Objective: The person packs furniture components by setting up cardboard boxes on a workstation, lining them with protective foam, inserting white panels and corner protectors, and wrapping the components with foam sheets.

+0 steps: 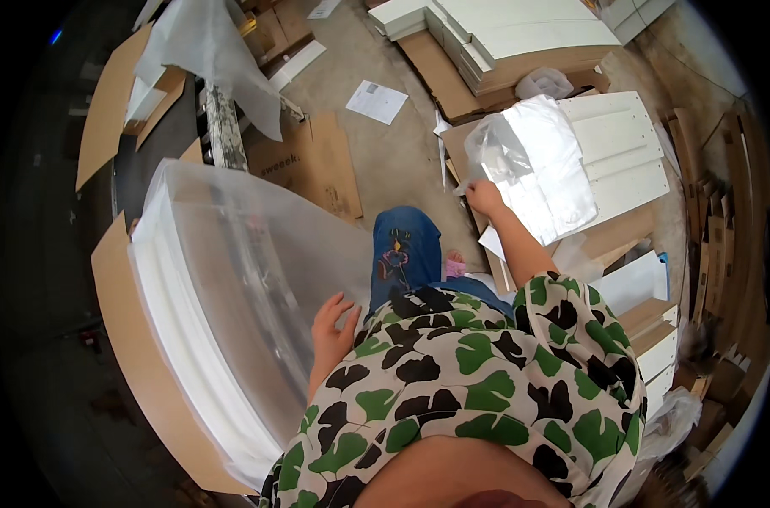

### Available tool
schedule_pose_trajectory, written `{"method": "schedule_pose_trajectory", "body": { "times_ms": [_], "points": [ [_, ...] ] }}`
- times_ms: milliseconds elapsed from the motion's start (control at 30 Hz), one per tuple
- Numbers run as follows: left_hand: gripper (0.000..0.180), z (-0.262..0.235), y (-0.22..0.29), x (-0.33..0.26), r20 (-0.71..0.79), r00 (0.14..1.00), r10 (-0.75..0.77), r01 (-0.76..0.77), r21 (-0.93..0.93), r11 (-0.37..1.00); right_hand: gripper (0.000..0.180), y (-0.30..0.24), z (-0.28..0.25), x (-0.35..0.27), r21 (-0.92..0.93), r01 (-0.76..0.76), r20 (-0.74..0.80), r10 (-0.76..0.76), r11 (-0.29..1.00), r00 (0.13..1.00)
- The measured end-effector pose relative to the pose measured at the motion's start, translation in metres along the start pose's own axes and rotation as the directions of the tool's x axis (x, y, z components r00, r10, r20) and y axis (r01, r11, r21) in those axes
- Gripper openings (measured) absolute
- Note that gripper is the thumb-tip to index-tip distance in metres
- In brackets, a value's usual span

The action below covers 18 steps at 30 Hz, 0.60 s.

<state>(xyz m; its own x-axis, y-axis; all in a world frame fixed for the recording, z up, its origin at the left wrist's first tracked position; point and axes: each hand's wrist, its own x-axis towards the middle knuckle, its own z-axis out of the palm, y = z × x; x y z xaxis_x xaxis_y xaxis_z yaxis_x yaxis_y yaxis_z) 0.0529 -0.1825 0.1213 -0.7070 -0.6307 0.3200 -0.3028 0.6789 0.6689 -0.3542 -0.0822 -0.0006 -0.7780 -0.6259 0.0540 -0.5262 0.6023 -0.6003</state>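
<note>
My right hand reaches forward, its fingers closed on the near left edge of a clear plastic bag. Glossy white plastic packaging adjoins the bag, lying on a stack of white boards. Close to my body, my left hand has its fingers apart and holds nothing. Beside it, a translucent plastic sheet drapes from white foam sheeting in an open cardboard carton on my left. I cannot tell whether my left fingers touch the sheet.
A larger stack of white panels stands at the far right. Flat cardboard and a paper sheet lie on the concrete floor. A conveyor rail runs at the left. Brown strips line the right side.
</note>
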Motion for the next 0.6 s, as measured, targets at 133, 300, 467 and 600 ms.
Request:
{"method": "schedule_pose_trajectory", "body": {
  "times_ms": [133, 300, 467, 600],
  "points": [
    [0.018, 0.001, 0.000, 0.085, 0.054, 0.997, 0.047, -0.048, 0.009, 0.999, 0.025, -0.006, 0.013, 0.057, -0.117, -0.008, 0.012, 0.010, 0.993, 1.000],
    [0.019, 0.020, -0.015, 0.211, 0.212, 0.959, 0.186, -0.186, -0.024, 0.982, 0.021, 0.002, 0.023, 0.104, -0.319, -0.094, 0.063, 0.120, 0.943, 0.991],
    [0.018, 0.018, -0.017, 0.340, 0.400, 0.884, 0.242, -0.238, -0.062, 0.969, 0.025, 0.021, 0.044, 0.152, -0.633, -0.115, 0.130, 0.251, 0.766, 0.959],
    [0.016, 0.000, -0.048, 0.419, 0.500, 0.853, 0.150, -0.173, -0.001, 0.985, 0.027, 0.048, 0.083, 0.187, -0.760, -0.163, 0.150, 0.414, 0.629, 0.898]
  ]
}}
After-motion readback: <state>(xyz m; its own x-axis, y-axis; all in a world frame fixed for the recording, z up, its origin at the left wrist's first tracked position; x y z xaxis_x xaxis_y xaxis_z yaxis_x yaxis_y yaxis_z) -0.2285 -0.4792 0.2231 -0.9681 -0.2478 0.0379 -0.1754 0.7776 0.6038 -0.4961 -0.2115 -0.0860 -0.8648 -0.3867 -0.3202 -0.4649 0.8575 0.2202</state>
